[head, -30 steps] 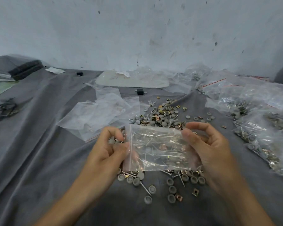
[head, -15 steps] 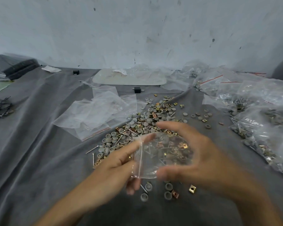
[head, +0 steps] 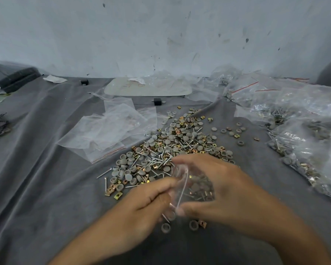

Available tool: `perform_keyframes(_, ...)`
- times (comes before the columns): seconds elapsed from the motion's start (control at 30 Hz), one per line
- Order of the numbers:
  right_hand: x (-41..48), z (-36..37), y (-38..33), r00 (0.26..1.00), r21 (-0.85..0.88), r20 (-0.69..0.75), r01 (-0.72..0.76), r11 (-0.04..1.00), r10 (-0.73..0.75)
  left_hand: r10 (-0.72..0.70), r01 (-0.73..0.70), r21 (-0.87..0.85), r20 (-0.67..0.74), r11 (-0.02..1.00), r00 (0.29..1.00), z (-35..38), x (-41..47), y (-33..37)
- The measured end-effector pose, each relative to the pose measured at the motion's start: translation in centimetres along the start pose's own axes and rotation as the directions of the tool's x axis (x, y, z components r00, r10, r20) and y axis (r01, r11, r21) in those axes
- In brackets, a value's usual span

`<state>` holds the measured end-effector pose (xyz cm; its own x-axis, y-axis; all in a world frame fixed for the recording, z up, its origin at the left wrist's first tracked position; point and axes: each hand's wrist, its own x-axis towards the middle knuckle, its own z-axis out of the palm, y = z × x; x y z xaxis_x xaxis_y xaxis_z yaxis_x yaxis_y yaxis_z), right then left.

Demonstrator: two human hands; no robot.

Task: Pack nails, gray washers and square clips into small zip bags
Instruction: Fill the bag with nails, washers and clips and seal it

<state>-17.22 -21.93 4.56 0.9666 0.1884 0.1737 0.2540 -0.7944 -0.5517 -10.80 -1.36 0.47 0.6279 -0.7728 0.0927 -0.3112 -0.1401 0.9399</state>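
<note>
Small clear zip bag [head: 194,185], part-filled with nails, gray washers and brass-coloured clips, held just above the gray cloth [head: 36,178]. Left hand [head: 147,199] pinches its edge; right hand [head: 224,188] cups around it. Loose pile [head: 172,146] lies just behind.

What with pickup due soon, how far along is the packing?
Done: filled bags lie heaped on the right. In hand: the left hand and right hand hold a small zip bag with parts inside; whether it is sealed I cannot tell. Left: a large loose pile of nails, washers and clips, with empty bags beside it.
</note>
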Motion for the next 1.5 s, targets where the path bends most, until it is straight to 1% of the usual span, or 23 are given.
perform_keyframes(0.1,-0.1,-0.5,0.5,0.996,-0.008,-0.080,-0.028,1.000,0.027,0.029,-0.028,0.025,-0.037,0.999,0.999,-0.6,-0.1,-0.1)
perform_keyframes(0.17,-0.3,-1.1,1.3,0.991,-0.025,-0.110,-0.078,0.997,0.074,0.006,-0.005,0.007,-0.071,1.000,0.997,-1.6,0.0,-0.2)
perform_keyframes(0.2,-0.4,-1.3,1.7,0.988,-0.043,-0.119,-0.107,0.993,0.101,-0.011,0.015,0.032,-0.120,0.999,0.993,-2.2,0.1,-0.5)
perform_keyframes(0.23,-0.4,-1.5,2.2,0.984,-0.067,-0.129,-0.135,0.989,0.126,-0.006,0.033,0.133,-0.201,0.991,0.980,-3.0,0.2,-0.9)
perform_keyframes(0.27,-0.6,-1.6,2.7,0.979,-0.094,-0.144,-0.159,0.983,0.145,0.016,0.078,0.312,-0.286,0.947,0.958,-3.9,0.2,-1.3)
perform_keyframes(0.3,-0.6,-1.6,3.2,0.974,-0.114,-0.162,-0.178,0.977,0.159,0.028,0.155,0.494,-0.344,0.855,0.939,-4.8,0.2,-1.8)
perform_keyframes(0.33,-0.7,-1.6,3.5,0.969,-0.119,-0.177,-0.195,0.973,0.173,0.002,0.246,0.611,-0.376,0.752,0.927,-5.6,0.1,-2.1)
perform_keyframes(0.4,-0.8,-1.4,4.0,0.963,-0.095,-0.185,-0.216,0.972,0.196,-0.166,0.430,0.669,-0.423,0.606,0.891,-6.8,-0.2,-2.9)
perform_keyframes(0.43,-0.8,-1.3,4.2,0.963,-0.089,-0.179,-0.218,0.972,0.199,-0.246,0.493,0.661,-0.434,0.566,0.866,-7.1,-0.3,-3.1)
perform_keyframes(0.47,-0.8,-1.2,4.3,0.965,-0.092,-0.170,-0.216,0.972,0.199,-0.287,0.522,0.658,-0.438,0.543,0.852,-7.3,-0.3,-3.4)
perform_keyframes(0.53,-0.6,-0.9,4.5,0.967,-0.102,-0.153,-0.220,0.970,0.204,-0.272,0.512,0.679,-0.436,0.526,0.858,-7.3,-0.1,-3.8)
perform_keyframes(0.63,-0.4,-0.5,4.7,0.968,-0.091,-0.125,-0.230,0.969,0.218,-0.170,0.397,0.689,-0.376,0.606,0.911,-6.6,0.6,-4.0)
perform_keyframes(0.73,-0.4,-0.2,4.8,0.975,-0.099,-0.118,-0.198,0.975,0.186,-0.030,0.281,0.653,-0.368,0.703,0.929,-5.9,1.1,-4.3)
perform_keyframes(0.8,-0.4,0.0,4.9,0.976,-0.098,-0.121,-0.194,0.976,0.182,0.057,0.251,0.659,-0.408,0.709,0.911,-6.0,1.3,-4.4)
perform_keyframes(0.87,-0.4,0.1,5.0,0.974,-0.086,-0.129,-0.196,0.977,0.184,0.087,0.265,0.619,-0.478,0.739,0.874,-6.4,1.3,-4.3)
perform_keyframes(0.93,-0.3,0.3,5.0,0.976,-0.079,-0.133,-0.186,0.979,0.174,0.088,0.266,0.519,-0.560,0.812,0.824,-6.7,1.1,-4.0)
perform_keyframes(1.0,-0.2,0.6,4.8,0.979,-0.091,-0.135,-0.168,0.982,0.155,0.078,0.227,0.421,-0.594,0.878,0.801,-6.7,1.1,-3.6)
perform_keyframes(1.17,0.2,1.3,4.1,0.983,-0.109,-0.138,-0.136,0.985,0.121,0.006,0.170,0.243,-0.588,0.955,0.809,-5.5,1.7,-3.1)
perform_keyframes(1.23,0.4,1.7,3.8,0.986,-0.121,-0.135,-0.118,0.986,0.101,-0.053,0.125,0.095,-0.548,0.988,0.835,-4.9,1.8,-2.6)
perform_keyframes(1.33,0.6,2.3,3.3,0.988,-0.112,-0.136,-0.088,0.990,0.072,-0.076,0.035,-0.094,-0.474,0.995,0.877,-3.3,1.8,-1.4)
perform_keyframes(1.4,0.8,2.6,3.0,0.989,-0.119,-0.141,-0.065,0.991,0.048,-0.071,-0.030,-0.208,-0.465,0.978,0.883,-1.5,1.9,-0.7)
perform_keyframes(1.43,0.9,2.7,3.0,0.989,-0.118,-0.141,-0.057,0.991,0.040,-0.066,-0.058,-0.248,-0.464,0.967,0.883,-0.6,2.0,-0.5)
perform_keyframes(1.5,1.0,2.9,2.8,0.990,-0.102,-0.133,-0.051,0.993,0.037,-0.029,-0.108,-0.256,-0.478,0.961,0.878,0.8,2.2,-0.4)
